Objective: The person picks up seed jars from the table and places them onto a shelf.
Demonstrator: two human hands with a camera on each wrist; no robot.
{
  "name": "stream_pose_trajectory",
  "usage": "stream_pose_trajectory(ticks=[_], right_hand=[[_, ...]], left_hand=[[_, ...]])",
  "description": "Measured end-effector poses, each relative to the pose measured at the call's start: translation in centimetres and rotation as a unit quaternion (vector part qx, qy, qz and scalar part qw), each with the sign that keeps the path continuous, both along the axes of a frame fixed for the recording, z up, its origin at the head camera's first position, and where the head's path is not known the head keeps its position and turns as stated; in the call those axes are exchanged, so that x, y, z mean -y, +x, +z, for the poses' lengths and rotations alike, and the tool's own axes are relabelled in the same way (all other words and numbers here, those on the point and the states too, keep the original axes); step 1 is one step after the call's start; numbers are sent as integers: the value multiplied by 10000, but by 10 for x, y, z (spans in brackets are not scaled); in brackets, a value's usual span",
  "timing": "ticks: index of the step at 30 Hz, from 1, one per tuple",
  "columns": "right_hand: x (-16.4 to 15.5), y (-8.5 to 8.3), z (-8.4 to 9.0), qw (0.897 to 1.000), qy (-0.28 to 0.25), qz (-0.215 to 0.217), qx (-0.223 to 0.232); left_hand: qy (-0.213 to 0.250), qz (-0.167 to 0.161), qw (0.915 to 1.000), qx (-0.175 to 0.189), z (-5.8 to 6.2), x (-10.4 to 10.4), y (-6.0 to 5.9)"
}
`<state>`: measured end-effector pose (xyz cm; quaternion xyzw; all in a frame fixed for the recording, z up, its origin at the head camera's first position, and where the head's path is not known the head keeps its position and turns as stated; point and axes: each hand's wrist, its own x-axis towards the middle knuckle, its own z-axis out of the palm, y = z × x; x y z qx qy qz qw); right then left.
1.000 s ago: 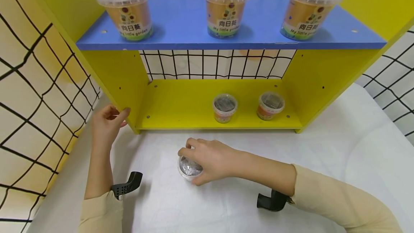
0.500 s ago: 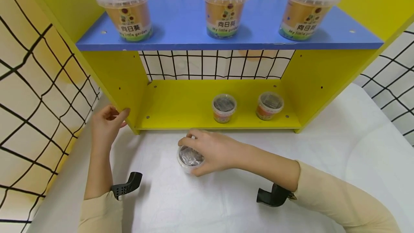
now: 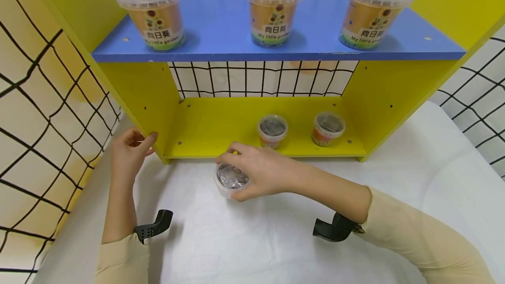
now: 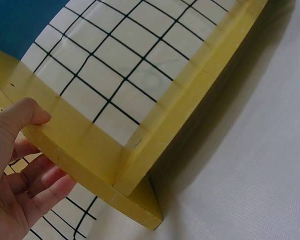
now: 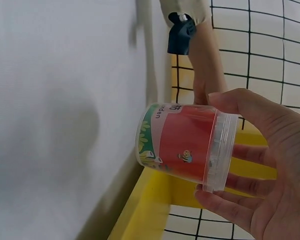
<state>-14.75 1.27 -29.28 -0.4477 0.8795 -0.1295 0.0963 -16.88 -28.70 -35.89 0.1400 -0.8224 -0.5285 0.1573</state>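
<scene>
My right hand [image 3: 260, 170] grips a small plastic cup [image 3: 231, 178] by its rim, in front of the lower shelf. In the right wrist view the cup [image 5: 182, 142] shows a red printed label with a bee and a clear lid; thumb and fingers are on opposite sides of it, and its base is raised off the white surface. My left hand [image 3: 132, 150] holds the front edge of the yellow side panel [image 4: 80, 155], thumb on the inner face and fingers behind. Two similar cups stand on the yellow lower shelf [image 3: 213, 122]: one cup [image 3: 272, 129] near the middle, another cup [image 3: 328, 128] to the right.
Three larger lidded cups with sunflower labels, the left cup [image 3: 158, 21], middle cup [image 3: 272, 19] and right cup [image 3: 367, 21], stand on the blue upper shelf [image 3: 217, 25]. Black wire mesh [image 3: 51, 122] runs along the left, back and right. A white cloth [image 3: 236, 249] covers the table.
My right hand has carried the cup forward from the white table toward the front edge of the lower shelf. My left hand stays on the side panel.
</scene>
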Motion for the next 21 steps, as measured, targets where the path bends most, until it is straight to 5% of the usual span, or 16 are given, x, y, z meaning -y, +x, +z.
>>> stream_pose_trajectory(ticks=[21], right_hand=[[2, -14, 5, 9999, 13, 30, -132]], left_hand=[[-103, -27, 9999, 95, -1, 2, 0]])
